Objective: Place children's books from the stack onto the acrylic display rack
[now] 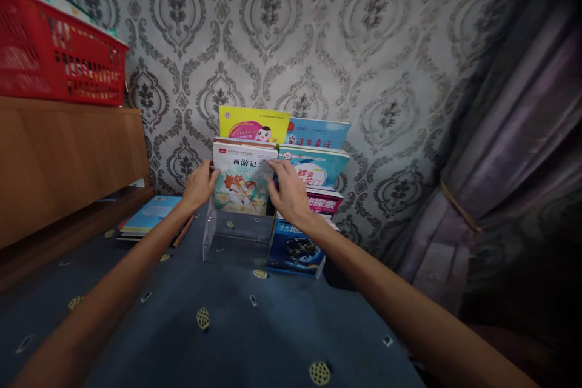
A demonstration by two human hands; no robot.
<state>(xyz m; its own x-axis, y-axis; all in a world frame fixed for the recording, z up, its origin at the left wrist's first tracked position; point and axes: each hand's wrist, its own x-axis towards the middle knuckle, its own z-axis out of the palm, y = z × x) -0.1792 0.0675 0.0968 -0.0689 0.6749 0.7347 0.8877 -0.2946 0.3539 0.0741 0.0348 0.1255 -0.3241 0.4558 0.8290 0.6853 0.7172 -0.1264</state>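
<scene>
A picture book with a white and pale-green cover (243,185) stands upright in the left column of a clear plastic tiered book rack (240,248). My left hand (199,185) is closed at its left edge, thumb toward the cover. At the right edge my right hand (291,191) holds the same book with bent fingers; part of that edge is hidden. Behind it rises a yellow book (254,124). The right column holds a light-blue book (321,132), a teal book (321,165), a magenta book (325,201) and a dark-blue book (297,251), partly covered by my right hand.
A small stack of books (150,215) lies left of the rack on the dark-blue patterned cloth (227,333). A wooden cabinet (68,163) bears a red basket (86,63) at the left. A tied curtain (459,182) hangs at the right, beside the patterned wall.
</scene>
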